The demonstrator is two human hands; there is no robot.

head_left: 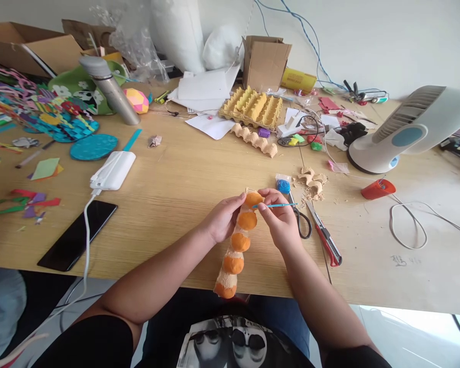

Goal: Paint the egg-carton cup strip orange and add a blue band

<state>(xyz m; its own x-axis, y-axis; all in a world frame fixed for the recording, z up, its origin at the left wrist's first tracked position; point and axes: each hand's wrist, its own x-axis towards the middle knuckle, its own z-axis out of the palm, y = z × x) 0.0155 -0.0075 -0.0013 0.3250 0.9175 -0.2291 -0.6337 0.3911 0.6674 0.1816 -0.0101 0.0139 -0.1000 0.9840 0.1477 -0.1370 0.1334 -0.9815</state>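
My left hand (227,217) is closed around the far end of an egg carton strip (228,280), whose row of several bumps is capped with orange clay (240,242). The strip runs toward me past the table's front edge. In my right hand (279,220) a thin blue stick (283,205) is pinched, its left tip touching the strip near the two farthest caps. The right fingers also meet the strip's far end. Just right of that hand lie black-handled scissors (304,224), a red utility knife (329,243) and a small packet of blue clay (283,185).
Torn carton scraps (312,181) lie beyond the knife. A yellow egg tray (253,108) sits at the back, a white fan (402,130) at right beyond an orange cup (378,189). Leftward are a phone (77,235), a cabled power bank (114,170) and a steel bottle (113,92).
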